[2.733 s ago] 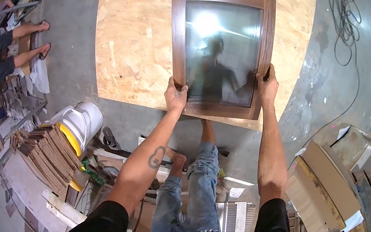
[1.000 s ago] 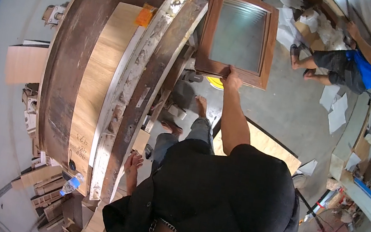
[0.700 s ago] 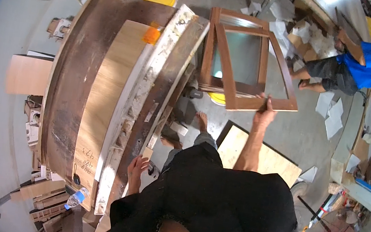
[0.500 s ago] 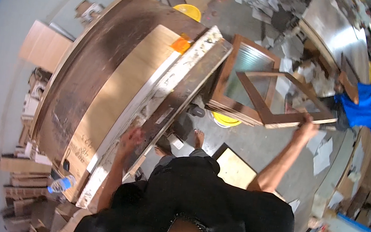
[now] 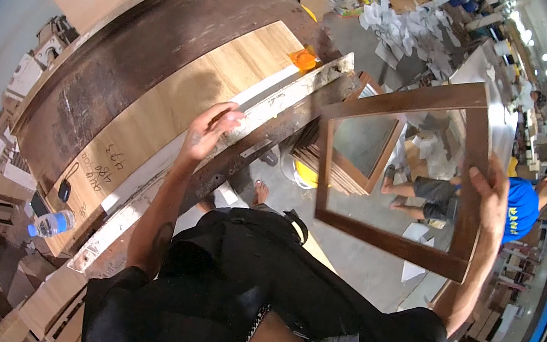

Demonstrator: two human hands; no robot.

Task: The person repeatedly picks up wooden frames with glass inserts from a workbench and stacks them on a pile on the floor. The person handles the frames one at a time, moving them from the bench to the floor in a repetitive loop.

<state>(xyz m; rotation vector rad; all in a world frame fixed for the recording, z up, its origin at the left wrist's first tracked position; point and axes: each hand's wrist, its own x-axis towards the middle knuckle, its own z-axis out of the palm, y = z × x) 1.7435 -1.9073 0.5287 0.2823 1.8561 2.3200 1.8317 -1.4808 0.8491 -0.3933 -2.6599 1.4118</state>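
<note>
My right hand grips the side rail of a brown wooden frame, which is raised and tilted, its middle see-through. Beyond and below it stands a stack of similar frames, the top one with a pane of ribbed-looking glass. My left hand is above the near edge of the workbench, over a white strip. Its fingers are loosely bent and apart, with nothing in them. Whether it touches the strip I cannot tell.
A long pale board lies on the dark worn bench, with an orange tape roll at its far end. A water bottle and a small black object lie nearer. Paper scraps litter the floor; a person in blue is at right.
The frame has been lifted off the stack, up and towards me, in my right hand. My left hand has moved up and forward along the bench. The view has shifted.
</note>
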